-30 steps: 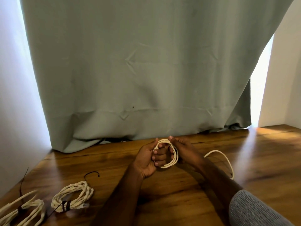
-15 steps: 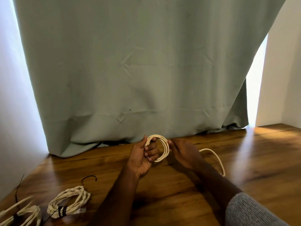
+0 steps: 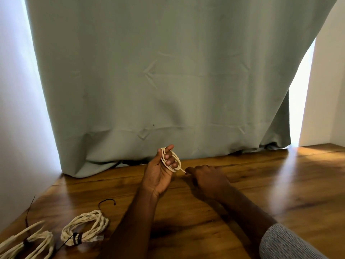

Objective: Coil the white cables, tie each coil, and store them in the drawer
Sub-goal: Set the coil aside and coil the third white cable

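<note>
Left hand [image 3: 158, 174] curled round white cable coil [image 3: 172, 160], right hand [image 3: 207, 177] pinching its tail end, tied coil [image 3: 85, 230] resting on counter [image 3: 261, 184].

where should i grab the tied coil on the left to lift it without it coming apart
Grip the tied coil at its black tie, coming straight down from above. It lies flat on the wooden table, and the tie bunches all the loops at the near edge, so fingers closing across that spot catch every strand.

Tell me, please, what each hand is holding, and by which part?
The left hand holds the white cable coil with its fingers through the loops; the right hand pinches the cable's free end.
</note>
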`<state>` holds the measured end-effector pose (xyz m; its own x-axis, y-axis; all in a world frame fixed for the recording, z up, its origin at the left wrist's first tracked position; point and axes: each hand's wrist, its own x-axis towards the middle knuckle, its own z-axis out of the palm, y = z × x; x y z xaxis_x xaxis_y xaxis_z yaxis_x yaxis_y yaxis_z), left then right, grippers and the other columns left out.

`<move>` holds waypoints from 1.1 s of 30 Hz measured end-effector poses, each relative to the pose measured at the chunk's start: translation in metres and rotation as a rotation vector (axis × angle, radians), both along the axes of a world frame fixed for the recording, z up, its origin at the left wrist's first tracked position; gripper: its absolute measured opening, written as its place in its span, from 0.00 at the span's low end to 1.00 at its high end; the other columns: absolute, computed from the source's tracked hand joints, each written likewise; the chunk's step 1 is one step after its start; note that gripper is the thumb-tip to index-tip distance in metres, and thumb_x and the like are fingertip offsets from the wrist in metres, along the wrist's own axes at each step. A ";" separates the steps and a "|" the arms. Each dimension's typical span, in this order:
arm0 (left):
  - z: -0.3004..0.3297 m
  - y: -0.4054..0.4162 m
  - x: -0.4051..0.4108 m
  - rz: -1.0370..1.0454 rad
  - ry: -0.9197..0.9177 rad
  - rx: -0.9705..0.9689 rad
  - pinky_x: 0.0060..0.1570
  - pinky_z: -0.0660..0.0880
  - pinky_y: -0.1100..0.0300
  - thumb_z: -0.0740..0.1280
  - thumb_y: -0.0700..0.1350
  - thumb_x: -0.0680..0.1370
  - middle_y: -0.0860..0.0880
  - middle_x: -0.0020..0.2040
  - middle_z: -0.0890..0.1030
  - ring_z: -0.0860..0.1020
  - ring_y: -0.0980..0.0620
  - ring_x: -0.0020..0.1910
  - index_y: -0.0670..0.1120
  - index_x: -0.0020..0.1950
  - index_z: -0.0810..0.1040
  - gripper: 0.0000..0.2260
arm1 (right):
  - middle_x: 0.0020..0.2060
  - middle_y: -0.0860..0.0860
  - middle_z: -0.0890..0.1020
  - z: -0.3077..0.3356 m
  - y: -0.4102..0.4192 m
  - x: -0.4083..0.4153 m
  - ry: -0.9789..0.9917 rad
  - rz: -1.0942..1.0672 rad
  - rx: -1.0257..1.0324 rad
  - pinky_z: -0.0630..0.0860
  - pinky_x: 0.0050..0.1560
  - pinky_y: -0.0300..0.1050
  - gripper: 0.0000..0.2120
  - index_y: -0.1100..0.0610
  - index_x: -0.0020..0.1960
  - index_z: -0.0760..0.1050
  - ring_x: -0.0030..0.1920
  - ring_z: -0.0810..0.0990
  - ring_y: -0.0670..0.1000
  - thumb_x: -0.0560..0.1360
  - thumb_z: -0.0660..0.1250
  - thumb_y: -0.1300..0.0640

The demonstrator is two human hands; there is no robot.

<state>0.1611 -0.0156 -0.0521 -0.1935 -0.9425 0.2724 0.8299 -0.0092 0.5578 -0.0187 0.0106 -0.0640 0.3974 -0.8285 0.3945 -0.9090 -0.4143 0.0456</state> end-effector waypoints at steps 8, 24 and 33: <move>-0.007 -0.008 0.000 0.191 -0.157 0.000 0.31 0.67 0.60 0.58 0.44 0.81 0.51 0.32 0.71 0.69 0.55 0.27 0.46 0.44 0.70 0.07 | 0.47 0.50 0.82 -0.006 0.001 0.001 -0.208 0.266 0.217 0.82 0.39 0.54 0.22 0.42 0.64 0.65 0.40 0.81 0.51 0.77 0.69 0.57; -0.012 0.002 -0.012 0.389 -0.503 -0.045 0.33 0.72 0.57 0.57 0.45 0.85 0.48 0.32 0.73 0.74 0.49 0.29 0.45 0.44 0.69 0.10 | 0.36 0.61 0.84 0.007 0.011 0.008 -0.868 0.636 0.707 0.76 0.30 0.41 0.22 0.69 0.45 0.82 0.26 0.79 0.52 0.69 0.60 0.50; -0.019 0.005 -0.014 0.371 -0.801 -0.182 0.34 0.72 0.59 0.57 0.48 0.85 0.49 0.34 0.76 0.74 0.52 0.32 0.43 0.47 0.70 0.11 | 0.48 0.66 0.85 0.010 0.010 0.002 -0.980 0.677 0.802 0.81 0.35 0.46 0.10 0.66 0.50 0.79 0.30 0.83 0.54 0.73 0.62 0.63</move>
<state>0.1471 -0.0110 -0.0708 -0.0813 -0.9377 0.3379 0.1241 0.3268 0.9369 -0.0165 0.0210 -0.0545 0.6440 -0.7192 0.2608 -0.0576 -0.3855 -0.9209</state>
